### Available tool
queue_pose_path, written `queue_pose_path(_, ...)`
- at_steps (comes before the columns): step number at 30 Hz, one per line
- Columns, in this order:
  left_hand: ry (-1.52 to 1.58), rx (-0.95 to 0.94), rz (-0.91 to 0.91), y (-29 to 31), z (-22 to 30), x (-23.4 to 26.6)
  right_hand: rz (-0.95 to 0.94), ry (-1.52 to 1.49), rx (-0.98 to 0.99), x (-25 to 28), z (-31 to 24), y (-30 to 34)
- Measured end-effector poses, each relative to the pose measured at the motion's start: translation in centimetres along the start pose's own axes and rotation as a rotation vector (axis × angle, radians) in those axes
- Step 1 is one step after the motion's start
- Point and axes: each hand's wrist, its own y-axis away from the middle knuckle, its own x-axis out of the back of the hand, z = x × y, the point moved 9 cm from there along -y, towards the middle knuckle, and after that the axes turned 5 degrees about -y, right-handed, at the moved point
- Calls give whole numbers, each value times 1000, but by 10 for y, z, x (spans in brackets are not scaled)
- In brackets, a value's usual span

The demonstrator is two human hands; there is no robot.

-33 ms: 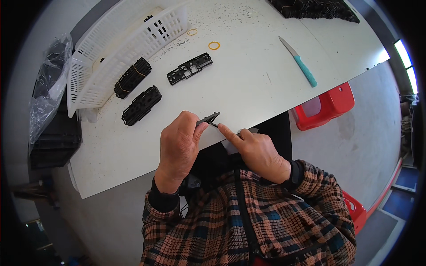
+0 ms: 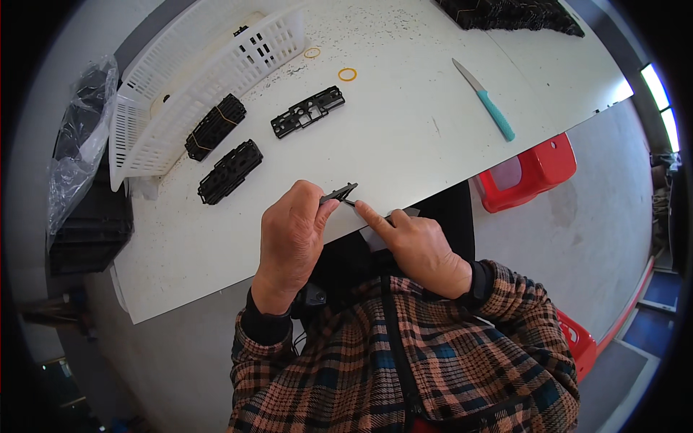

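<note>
My left hand (image 2: 292, 227) is closed on a small black plastic part (image 2: 339, 193), pinched between thumb and fingers above the table's near edge. From the right, my right hand (image 2: 426, 249) grips a thin dark tool (image 2: 349, 203), index finger stretched along it. The tool's tip meets or nearly meets the part; its kind is mostly hidden by the fingers. Ahead lies a single black openwork plastic frame (image 2: 309, 112). To its left are a stack of black frames (image 2: 231, 172) and another stack with a rubber band around it (image 2: 216, 127).
A white plastic basket (image 2: 209, 79) stands at the far left, by a plastic-wrapped dark crate (image 2: 83, 151). Two yellow rubber bands, one nearer (image 2: 347, 74), lie amid black scraps. A knife with a turquoise handle (image 2: 496, 115) lies right, near a red stool (image 2: 534, 173). More black parts (image 2: 512, 14) are piled at the back.
</note>
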Motion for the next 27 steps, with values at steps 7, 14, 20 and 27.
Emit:
queue_pose_path(7,-50,-21,-19,-1,3,-2,-28,-37,-10,2,5,0)
queue_pose_path(14,-44,-29,-7,0,5,-3,-23,-102,-52,3,6,3)
queue_pose_path(20,-53,-42,-9,-2,8,-2,-39,-40,-34,4,2,1)
queue_pose_path(27,-102,-51,27,1,7,-3,11,-193,-99,-2,13,-3)
